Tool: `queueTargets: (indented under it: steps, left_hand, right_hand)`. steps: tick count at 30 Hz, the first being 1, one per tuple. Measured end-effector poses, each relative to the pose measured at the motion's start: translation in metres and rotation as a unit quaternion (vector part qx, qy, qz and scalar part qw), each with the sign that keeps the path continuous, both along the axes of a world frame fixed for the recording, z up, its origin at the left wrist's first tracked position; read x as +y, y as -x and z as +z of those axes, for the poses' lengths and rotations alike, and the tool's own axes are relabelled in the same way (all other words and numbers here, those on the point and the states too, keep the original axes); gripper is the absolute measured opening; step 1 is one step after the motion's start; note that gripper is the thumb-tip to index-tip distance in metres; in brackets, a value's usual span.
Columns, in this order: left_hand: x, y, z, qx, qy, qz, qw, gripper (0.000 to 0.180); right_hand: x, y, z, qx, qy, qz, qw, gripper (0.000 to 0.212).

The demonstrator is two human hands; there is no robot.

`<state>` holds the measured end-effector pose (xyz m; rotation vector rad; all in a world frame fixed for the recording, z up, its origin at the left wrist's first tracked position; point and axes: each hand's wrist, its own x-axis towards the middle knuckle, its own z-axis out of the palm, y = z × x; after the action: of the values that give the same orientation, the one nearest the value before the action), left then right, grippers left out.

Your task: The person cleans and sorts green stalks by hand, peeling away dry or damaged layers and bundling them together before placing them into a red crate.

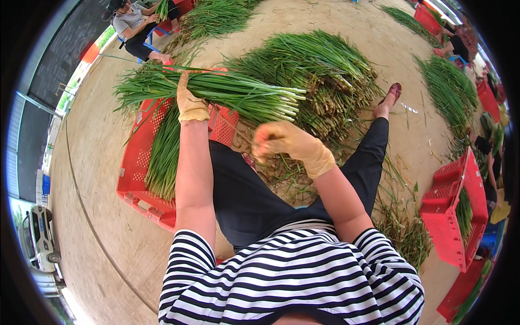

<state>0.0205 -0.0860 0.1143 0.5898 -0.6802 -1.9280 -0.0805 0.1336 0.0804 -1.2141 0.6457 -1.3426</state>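
My left hand (189, 103), in a yellowish rubber glove, is closed around a bunch of green chives (233, 89). The bunch lies crosswise, with its pale cut ends to the right and its leaf tips to the left. My right hand (284, 143), gloved alike, hangs just below and right of the pale ends, apart from them. Its fingers are curled and blurred, with an orange-red patch at their tips that I cannot make out. Beneath my left hand stands a red plastic crate (130, 173) with more chives (165, 157) laid in it.
A large heap of chives (319, 70) lies on the concrete floor beyond my knees, with loose trimmings (403, 233) at right. Another red crate (444, 216) stands tilted at far right. Seated people (135, 24) handle greens at far left and right. A car (39, 238) is at left.
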Motion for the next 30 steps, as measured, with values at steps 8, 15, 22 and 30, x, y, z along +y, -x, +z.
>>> queueTargets:
  steps: [8,15,22,30]
  left_hand:
    - [-0.01,-0.013,-0.002,0.008,-0.009,0.02,1.0,0.023]
    - [0.012,-0.003,0.005,-0.073,0.041,-0.081,0.993,0.033]
    - [0.012,0.001,0.005,-0.029,0.016,-0.11,0.993,0.038]
    - [0.018,-0.007,0.014,-0.06,0.03,-0.072,0.995,0.039]
  right_hand:
    - [0.004,0.03,-0.062,0.305,-0.133,-0.494,0.803,0.016]
    - [-0.04,0.053,-0.057,0.401,-0.13,-0.427,0.8,0.028]
    - [-0.036,0.05,-0.058,0.353,-0.052,-0.499,0.79,0.029]
    - [0.02,0.075,-0.065,0.101,-0.096,-0.261,0.955,0.023]
